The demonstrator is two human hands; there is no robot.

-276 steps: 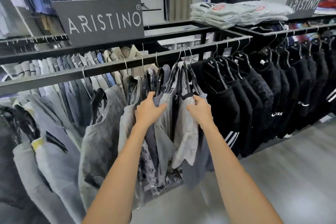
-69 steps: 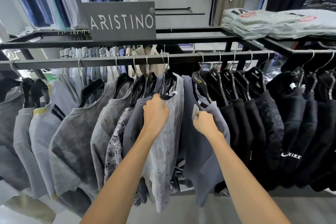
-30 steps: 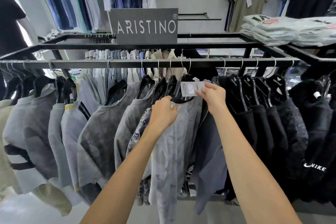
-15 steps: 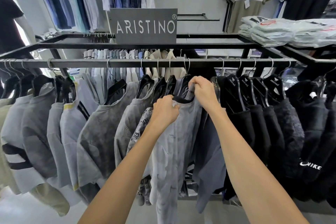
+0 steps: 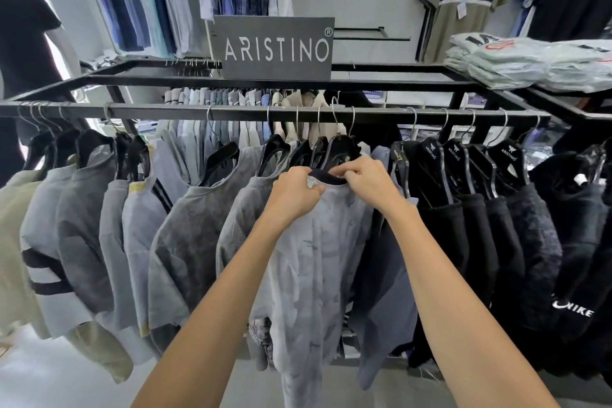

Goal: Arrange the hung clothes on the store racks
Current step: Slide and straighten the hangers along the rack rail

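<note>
Both hands meet at the neckline of a pale grey shirt [image 5: 311, 258] that hangs from the front rail [image 5: 231, 112] of a black metal rack, near the middle of the row. The left hand [image 5: 294, 194] has its fingers curled over the left side of the shirt's dark collar [image 5: 326, 176], pinching the fabric there. The right hand [image 5: 367, 180] grips the right side of that collar, thumb and fingers closed on the cloth just under a black hanger [image 5: 341, 147]. The 2 hands sit just beside each other, nearly touching. Left of the shirt hang more grey tops [image 5: 185, 235] on black hangers; to its right a row of black garments [image 5: 490, 242], 1 printed with white lettering. A grey sign [image 5: 273, 48] reading ARISTINO stands on top of the rack, and folded shirts in clear bags [image 5: 530, 63] lie stacked at the upper right.
</note>
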